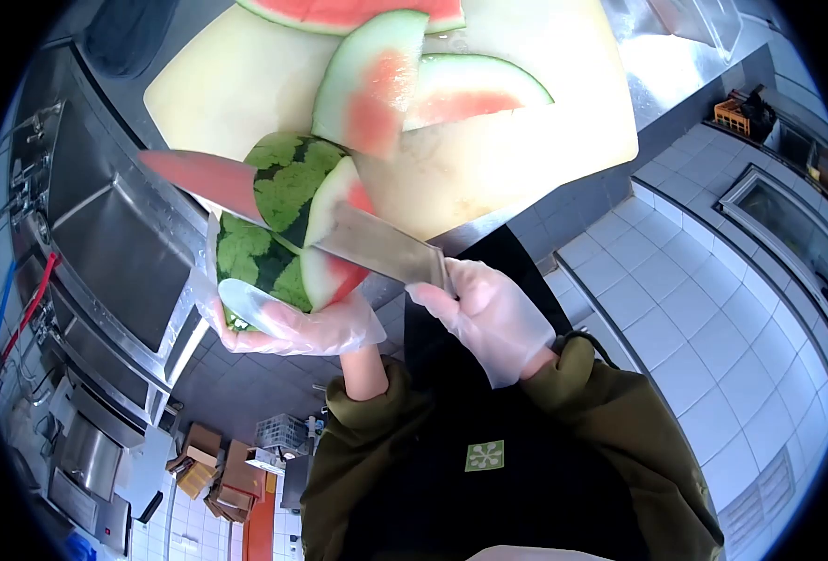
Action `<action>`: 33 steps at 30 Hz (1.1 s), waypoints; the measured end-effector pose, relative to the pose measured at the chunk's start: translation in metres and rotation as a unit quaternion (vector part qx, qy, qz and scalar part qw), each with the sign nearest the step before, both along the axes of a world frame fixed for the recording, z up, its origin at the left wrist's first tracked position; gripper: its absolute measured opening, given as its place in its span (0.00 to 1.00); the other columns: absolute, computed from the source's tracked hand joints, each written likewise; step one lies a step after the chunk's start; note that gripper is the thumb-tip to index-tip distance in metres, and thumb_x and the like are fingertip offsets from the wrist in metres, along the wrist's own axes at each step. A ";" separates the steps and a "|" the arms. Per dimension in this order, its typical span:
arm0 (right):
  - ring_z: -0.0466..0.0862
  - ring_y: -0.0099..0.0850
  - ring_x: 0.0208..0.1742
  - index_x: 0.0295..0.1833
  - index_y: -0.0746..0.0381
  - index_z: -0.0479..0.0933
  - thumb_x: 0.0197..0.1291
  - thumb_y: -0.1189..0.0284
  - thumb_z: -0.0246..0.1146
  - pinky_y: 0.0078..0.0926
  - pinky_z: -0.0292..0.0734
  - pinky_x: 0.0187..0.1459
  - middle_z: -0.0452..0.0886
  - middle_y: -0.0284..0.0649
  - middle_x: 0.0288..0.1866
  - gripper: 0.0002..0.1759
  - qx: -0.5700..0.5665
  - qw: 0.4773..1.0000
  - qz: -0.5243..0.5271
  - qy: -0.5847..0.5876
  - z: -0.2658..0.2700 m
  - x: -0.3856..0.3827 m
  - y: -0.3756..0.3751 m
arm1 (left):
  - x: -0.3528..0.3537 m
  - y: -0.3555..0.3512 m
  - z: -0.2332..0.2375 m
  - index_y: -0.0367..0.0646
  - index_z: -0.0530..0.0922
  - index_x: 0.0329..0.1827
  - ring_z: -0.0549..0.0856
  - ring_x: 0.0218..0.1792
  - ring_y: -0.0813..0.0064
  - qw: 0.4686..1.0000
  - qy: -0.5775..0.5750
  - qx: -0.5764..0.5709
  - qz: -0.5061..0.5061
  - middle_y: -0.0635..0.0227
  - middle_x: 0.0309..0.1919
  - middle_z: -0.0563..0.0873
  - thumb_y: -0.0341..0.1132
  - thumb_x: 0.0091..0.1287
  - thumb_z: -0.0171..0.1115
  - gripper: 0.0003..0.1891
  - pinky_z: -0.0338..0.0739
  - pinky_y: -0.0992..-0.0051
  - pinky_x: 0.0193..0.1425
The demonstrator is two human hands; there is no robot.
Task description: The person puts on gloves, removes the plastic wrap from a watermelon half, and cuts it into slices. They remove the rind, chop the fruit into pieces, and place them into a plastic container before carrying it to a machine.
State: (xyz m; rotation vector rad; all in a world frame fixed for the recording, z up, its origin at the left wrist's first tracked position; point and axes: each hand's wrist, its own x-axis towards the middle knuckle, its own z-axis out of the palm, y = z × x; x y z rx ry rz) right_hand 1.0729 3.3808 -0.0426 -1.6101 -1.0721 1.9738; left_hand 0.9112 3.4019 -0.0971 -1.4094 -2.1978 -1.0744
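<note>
My gloved left hand (311, 327) holds a watermelon piece (283, 215) from below, with green striped rind and a cut face showing red flesh. In my gloved right hand (493, 313) is the handle of a large knife (377, 241). Its blade passes through the piece, and the tip sticks out on the left. Beyond them, a thick rind slice (372, 84) with a patch of red leans across a second slice (475, 89) on the cutting board (526, 154). A redder watermelon piece (358, 11) lies at the board's far edge.
A steel sink (120, 252) is at the left, beside the counter. Cardboard boxes (236, 481) and a grey crate (281, 432) stand on the floor at the lower left. Pale tiles cover the floor at the right, near an orange basket (732, 116).
</note>
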 end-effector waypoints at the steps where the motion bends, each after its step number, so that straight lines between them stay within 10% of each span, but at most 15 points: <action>1: 0.82 0.49 0.40 0.54 0.64 0.80 0.71 0.57 0.59 0.36 0.76 0.43 0.83 0.50 0.38 0.21 -0.017 1.000 0.023 0.005 0.004 0.003 0.008 | 0.004 0.001 0.002 0.35 0.69 0.62 0.72 0.58 0.53 0.999 -0.041 0.011 0.015 0.51 0.57 0.72 0.53 0.67 0.50 0.31 0.61 0.56 0.64; 2: 0.80 0.27 0.45 0.65 0.69 0.72 0.74 0.65 0.55 0.25 0.72 0.53 0.83 0.42 0.47 0.22 -0.044 0.976 0.210 -0.035 0.008 0.011 0.037 | 0.008 0.002 0.004 0.33 0.69 0.62 0.71 0.58 0.54 0.996 -0.081 0.024 0.030 0.51 0.56 0.72 0.53 0.67 0.49 0.31 0.61 0.57 0.65; 6: 0.82 0.47 0.38 0.49 0.67 0.80 0.74 0.56 0.53 0.36 0.75 0.42 0.82 0.53 0.36 0.23 0.144 0.989 0.000 -0.011 -0.007 -0.002 0.022 | 0.024 0.019 0.017 0.32 0.69 0.62 0.72 0.60 0.56 0.956 -0.267 0.104 0.069 0.50 0.57 0.71 0.53 0.68 0.48 0.32 0.66 0.57 0.64; 10: 0.82 0.37 0.46 0.56 0.69 0.76 0.76 0.63 0.52 0.28 0.73 0.49 0.83 0.44 0.45 0.19 0.007 0.981 0.176 -0.086 -0.003 0.010 0.026 | 0.030 0.022 0.023 0.32 0.69 0.62 0.73 0.61 0.56 0.946 -0.299 0.105 0.069 0.49 0.58 0.70 0.52 0.69 0.48 0.30 0.69 0.58 0.63; 11: 0.82 0.27 0.43 0.52 0.70 0.77 0.77 0.63 0.50 0.29 0.73 0.48 0.83 0.36 0.43 0.19 0.091 0.995 0.021 0.036 -0.016 0.000 0.028 | 0.031 0.021 0.024 0.33 0.68 0.63 0.73 0.61 0.55 0.944 -0.306 0.107 0.062 0.49 0.59 0.70 0.51 0.70 0.48 0.30 0.70 0.58 0.63; 16: 0.79 0.26 0.48 0.48 0.71 0.77 0.78 0.68 0.48 0.32 0.72 0.66 0.82 0.38 0.43 0.18 -0.115 0.986 0.123 -0.002 -0.026 0.018 0.012 | 0.018 0.018 0.010 0.42 0.65 0.66 0.74 0.63 0.53 0.931 -0.334 0.148 -0.025 0.52 0.65 0.68 0.51 0.71 0.50 0.27 0.78 0.60 0.63; 19: 0.77 0.25 0.42 0.48 0.70 0.77 0.77 0.67 0.48 0.29 0.72 0.59 0.78 0.35 0.39 0.17 -0.092 0.988 0.123 -0.009 -0.032 0.022 0.007 | -0.001 0.002 -0.004 0.37 0.65 0.66 0.73 0.65 0.58 0.992 -0.011 0.060 -0.109 0.54 0.65 0.68 0.50 0.72 0.49 0.29 0.78 0.61 0.63; 20: 0.76 0.24 0.40 0.48 0.70 0.77 0.77 0.67 0.48 0.28 0.73 0.56 0.76 0.34 0.37 0.17 -0.058 0.990 0.126 -0.015 -0.036 0.020 0.009 | 0.021 0.015 0.009 0.31 0.68 0.64 0.72 0.64 0.60 0.964 -0.233 0.122 -0.023 0.50 0.62 0.69 0.50 0.73 0.46 0.29 0.72 0.61 0.63; 23: 0.74 0.23 0.34 0.48 0.69 0.78 0.76 0.67 0.49 0.26 0.74 0.48 0.72 0.31 0.33 0.17 0.072 0.981 0.161 -0.078 -0.043 0.013 0.014 | 0.033 0.023 0.020 0.32 0.67 0.65 0.71 0.64 0.61 0.934 -0.323 0.152 0.007 0.52 0.64 0.68 0.48 0.73 0.50 0.28 0.72 0.62 0.63; 25: 0.72 0.22 0.30 0.48 0.68 0.78 0.76 0.67 0.49 0.24 0.74 0.43 0.69 0.29 0.30 0.17 0.238 0.933 0.198 -0.186 -0.048 0.009 0.015 | 0.026 0.017 0.014 0.34 0.66 0.67 0.73 0.62 0.61 0.941 -0.311 0.131 0.028 0.53 0.63 0.69 0.43 0.71 0.57 0.27 0.73 0.63 0.64; 30: 0.68 0.21 0.25 0.39 0.65 0.78 0.75 0.63 0.51 0.20 0.74 0.32 0.64 0.27 0.25 0.17 0.614 0.528 0.350 -0.471 -0.074 0.021 0.023 | 0.024 0.018 0.031 0.40 0.59 0.70 0.76 0.59 0.65 0.897 -0.435 0.027 -0.070 0.55 0.61 0.72 0.26 0.56 0.76 0.41 0.75 0.60 0.65; 33: 0.70 0.21 0.28 0.40 0.66 0.77 0.76 0.65 0.51 0.20 0.75 0.36 0.67 0.28 0.27 0.17 0.384 0.852 0.269 -0.232 -0.058 0.033 0.032 | 0.025 0.019 0.044 0.40 0.56 0.71 0.76 0.59 0.65 0.875 -0.478 0.011 -0.072 0.54 0.62 0.71 0.27 0.54 0.78 0.44 0.76 0.60 0.64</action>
